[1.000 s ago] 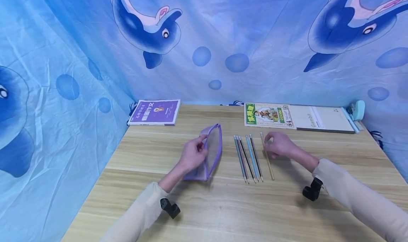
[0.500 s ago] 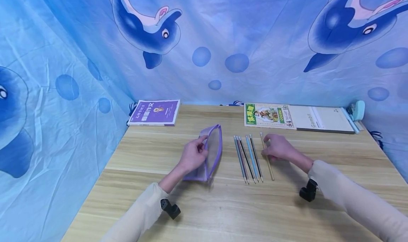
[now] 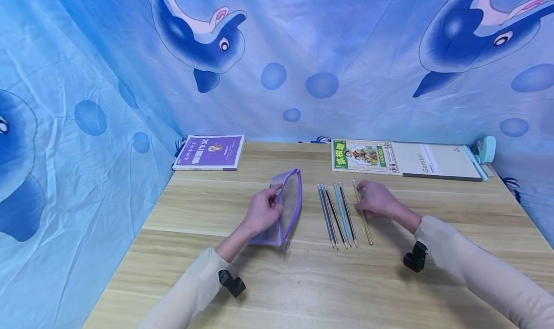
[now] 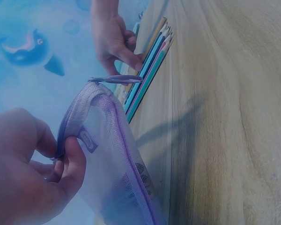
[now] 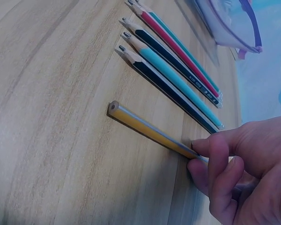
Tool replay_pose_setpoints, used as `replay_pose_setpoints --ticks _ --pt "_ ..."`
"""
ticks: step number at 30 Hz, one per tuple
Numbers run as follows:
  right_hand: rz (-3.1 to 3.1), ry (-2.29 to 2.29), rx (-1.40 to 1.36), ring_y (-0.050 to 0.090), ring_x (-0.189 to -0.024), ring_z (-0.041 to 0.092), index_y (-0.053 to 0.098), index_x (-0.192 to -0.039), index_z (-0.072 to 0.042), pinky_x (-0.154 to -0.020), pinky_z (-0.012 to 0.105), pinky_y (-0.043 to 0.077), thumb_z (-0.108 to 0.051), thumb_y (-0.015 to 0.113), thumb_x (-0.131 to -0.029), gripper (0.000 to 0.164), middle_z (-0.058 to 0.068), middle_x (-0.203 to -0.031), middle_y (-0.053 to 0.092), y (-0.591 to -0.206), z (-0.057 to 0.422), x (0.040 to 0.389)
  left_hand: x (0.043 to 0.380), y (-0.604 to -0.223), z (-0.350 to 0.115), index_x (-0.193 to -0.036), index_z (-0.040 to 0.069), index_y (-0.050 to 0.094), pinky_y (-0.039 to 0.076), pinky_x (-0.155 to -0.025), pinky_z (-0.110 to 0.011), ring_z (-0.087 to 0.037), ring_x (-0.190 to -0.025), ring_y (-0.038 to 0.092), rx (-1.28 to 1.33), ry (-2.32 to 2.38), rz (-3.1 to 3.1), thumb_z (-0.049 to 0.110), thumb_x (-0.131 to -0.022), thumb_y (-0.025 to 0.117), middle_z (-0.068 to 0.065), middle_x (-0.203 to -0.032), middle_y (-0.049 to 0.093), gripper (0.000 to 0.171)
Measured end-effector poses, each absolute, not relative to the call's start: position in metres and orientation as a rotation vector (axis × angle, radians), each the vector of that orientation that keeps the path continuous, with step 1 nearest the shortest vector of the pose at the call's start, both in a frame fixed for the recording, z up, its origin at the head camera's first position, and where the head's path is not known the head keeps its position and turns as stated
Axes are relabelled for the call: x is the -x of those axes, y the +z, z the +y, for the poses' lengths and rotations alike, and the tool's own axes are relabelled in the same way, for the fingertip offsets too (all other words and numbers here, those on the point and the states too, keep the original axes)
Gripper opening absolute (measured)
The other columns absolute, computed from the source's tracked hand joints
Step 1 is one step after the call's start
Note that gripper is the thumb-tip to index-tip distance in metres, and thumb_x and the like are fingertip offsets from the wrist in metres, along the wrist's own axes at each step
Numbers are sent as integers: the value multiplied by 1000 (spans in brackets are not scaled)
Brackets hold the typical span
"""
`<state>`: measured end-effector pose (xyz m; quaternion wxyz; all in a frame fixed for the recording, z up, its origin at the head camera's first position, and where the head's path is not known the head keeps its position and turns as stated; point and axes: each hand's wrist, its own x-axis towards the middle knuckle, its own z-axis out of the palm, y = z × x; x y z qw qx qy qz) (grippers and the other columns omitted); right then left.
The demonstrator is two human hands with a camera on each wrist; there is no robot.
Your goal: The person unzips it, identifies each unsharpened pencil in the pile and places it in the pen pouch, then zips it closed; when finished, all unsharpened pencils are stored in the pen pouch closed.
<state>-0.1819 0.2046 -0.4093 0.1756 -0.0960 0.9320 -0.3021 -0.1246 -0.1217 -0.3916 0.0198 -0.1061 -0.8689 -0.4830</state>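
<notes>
My left hand [image 3: 263, 209] pinches the edge of a purple-trimmed mesh pencil pouch [image 4: 103, 159], whose zipped mouth gapes toward the right. To the right of the pouch, my right hand [image 3: 377, 199] holds a yellow pencil [image 5: 150, 130] between thumb and fingers. That pencil lies along the table with its flat, unsharpened end [image 5: 114, 106] toward me. Between the hands several sharpened pencils [image 3: 332, 218] lie side by side, in black, light blue, red and green, tips toward me. Parts of the right fingers are hidden in the head view.
A purple book [image 3: 210, 153] lies at the table's back left. At the back right are a green-and-white book [image 3: 365, 157], a pale "Gambit" book [image 3: 437, 161] and a turquoise object [image 3: 487, 149]. A blue dolphin-print curtain [image 3: 294, 40] hangs behind the wooden table [image 3: 303, 290].
My right hand has shifted slightly left, and its fingers have come together on the yellow pencil. The left hand and pouch have stayed in place.
</notes>
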Motion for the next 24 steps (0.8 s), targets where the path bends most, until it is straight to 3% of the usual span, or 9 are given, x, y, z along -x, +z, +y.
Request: replay_pose_setpoints --ticks 11,24 --pt "2600 -909 224 55 -44 16 43 -132 15 -43 27 46 -3 72 -80 62 8 -59 60 -407 200 180 125 -392 -121 -137 -9 54 45 -57 -23 -14 -67 51 311 -1484 -2718 -8 -76 59 -8 -80 58 62" --pt "2464 -1143 214 46 -40 15 43 -126 3 -38 22 33 -1 65 -83 48 7 -53 55 -388 187 177 125 -392 -121 -138 -9 53 45 -56 -22 -14 -68 51 302 -1487 -2733 -8 -76 60 -8 -80 58 62"
